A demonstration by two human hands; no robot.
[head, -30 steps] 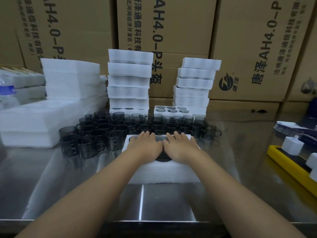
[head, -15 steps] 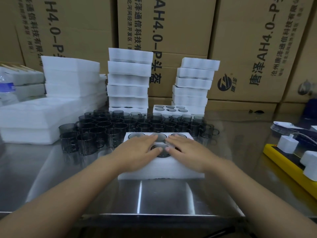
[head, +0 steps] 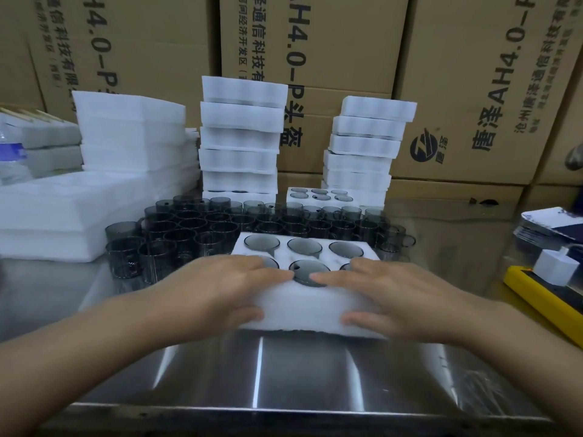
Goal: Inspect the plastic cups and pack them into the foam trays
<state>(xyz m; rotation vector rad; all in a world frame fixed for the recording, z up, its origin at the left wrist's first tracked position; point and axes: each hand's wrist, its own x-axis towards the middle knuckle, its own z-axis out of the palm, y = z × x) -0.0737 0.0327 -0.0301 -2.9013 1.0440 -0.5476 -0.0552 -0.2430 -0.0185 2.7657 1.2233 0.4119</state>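
Note:
A white foam tray (head: 303, 307) lies on the steel table in front of me, with dark translucent plastic cups (head: 305, 246) sunk into its round holes. My left hand (head: 220, 288) holds the tray's near left part, fingers flat on top and thumb on the front face. My right hand (head: 388, 291) holds the near right part the same way. The fingertips of both hands almost meet over the middle front cup. Behind the tray stand several loose cups (head: 189, 228) in rows.
Two stacks of foam trays (head: 243, 137) (head: 366, 143) rise behind the cups, with another filled tray (head: 318, 194) between them. Foam sheets (head: 63, 212) pile up at the left, cardboard boxes (head: 315, 42) wall the back. A yellow block (head: 542, 298) with a white cube (head: 556, 266) lies at the right.
Both hands slid back from the middle of the tray's top to its near edge, uncovering the back row of cups. The thumbs now lie on the front face.

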